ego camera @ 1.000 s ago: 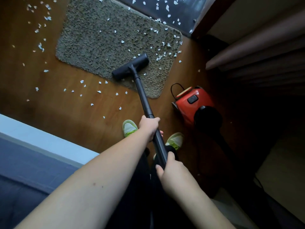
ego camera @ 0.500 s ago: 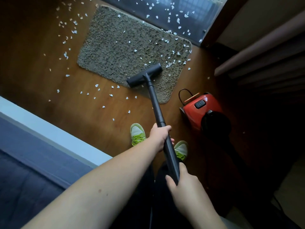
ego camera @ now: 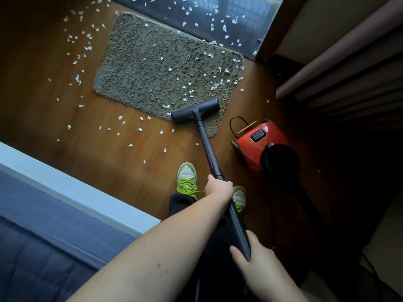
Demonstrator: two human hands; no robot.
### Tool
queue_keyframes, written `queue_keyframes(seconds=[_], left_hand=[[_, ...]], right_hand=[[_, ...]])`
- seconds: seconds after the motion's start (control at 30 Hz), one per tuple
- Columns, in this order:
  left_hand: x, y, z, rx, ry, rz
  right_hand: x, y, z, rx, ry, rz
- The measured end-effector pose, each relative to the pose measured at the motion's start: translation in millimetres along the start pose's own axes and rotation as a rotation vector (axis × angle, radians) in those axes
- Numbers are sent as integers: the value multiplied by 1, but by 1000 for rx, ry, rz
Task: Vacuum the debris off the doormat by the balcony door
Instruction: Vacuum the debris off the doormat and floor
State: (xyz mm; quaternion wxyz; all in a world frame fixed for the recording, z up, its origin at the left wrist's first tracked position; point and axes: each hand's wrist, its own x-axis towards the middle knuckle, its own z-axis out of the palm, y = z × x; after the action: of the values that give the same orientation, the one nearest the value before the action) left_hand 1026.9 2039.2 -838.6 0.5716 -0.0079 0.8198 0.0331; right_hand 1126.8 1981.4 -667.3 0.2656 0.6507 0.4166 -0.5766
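On the doormat's (ego camera: 152, 77) near edge by the balcony door (ego camera: 218, 20) sits the vacuum head (ego camera: 195, 111), white scraps (ego camera: 214, 83) just beyond; left hand (ego camera: 219, 189) and right hand (ego camera: 254, 255) both grip the wand (ego camera: 210, 155).

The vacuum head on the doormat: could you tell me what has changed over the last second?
The vacuum head has been drawn back toward the doormat's near edge. Both hands still grip the wand, left hand ahead of right hand. The red canister stayed put.

Head view, apparently steeply down, floorward.
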Motion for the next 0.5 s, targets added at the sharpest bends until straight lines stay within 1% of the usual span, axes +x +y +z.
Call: queue_keyframes(seconds=[0.07,0.13,0.2,0.27,0.37,0.5], left_hand=[[20,-4,9,27,36,6],[30,-3,12,13,33,9],[14,6,3,-13,22,13],[9,11,-3,-41,-19,-2],[9,16,-10,-153,-84,-5],[18,28,-18,-207,-97,14]], right_hand=[[2,-1,-2,40,-12,-4],[3,-2,-6,68,-4,-15],[5,-3,-8,71,5,-26],[5,-7,-9,33,9,-20],[7,-16,-6,-34,20,-22],[18,-30,-4,-70,51,-26]])
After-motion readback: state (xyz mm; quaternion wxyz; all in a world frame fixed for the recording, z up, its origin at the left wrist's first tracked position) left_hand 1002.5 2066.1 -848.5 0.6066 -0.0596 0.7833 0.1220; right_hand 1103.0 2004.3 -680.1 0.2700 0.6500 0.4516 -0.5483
